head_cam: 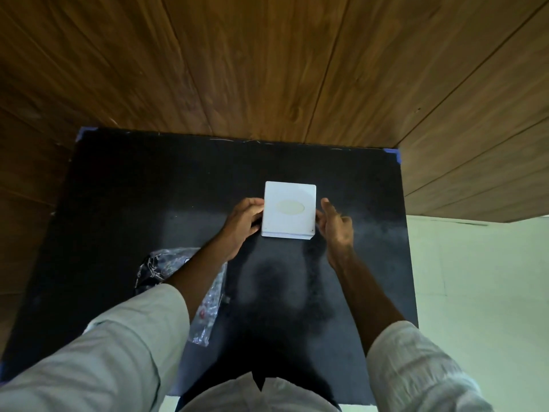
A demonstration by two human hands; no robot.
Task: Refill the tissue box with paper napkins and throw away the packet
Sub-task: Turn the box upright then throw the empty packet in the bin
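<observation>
Sleeves [118,346] near; left hand [242,223] and right hand [335,227] clasp tissue box [288,209].

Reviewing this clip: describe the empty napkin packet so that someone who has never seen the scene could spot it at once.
Start at the black table set against the wood-panelled wall. On its near left part, under the person's left forearm, lies the packet, a crumpled clear plastic wrapper with small red print. Unlike the smooth white tissue box held between the left hand and right hand, it is flat, wrinkled and see-through.

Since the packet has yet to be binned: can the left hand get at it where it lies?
Probably yes. The clear packet lies on the black table right under the left forearm, uncovered; the left hand would only need to leave the tissue box.
</observation>
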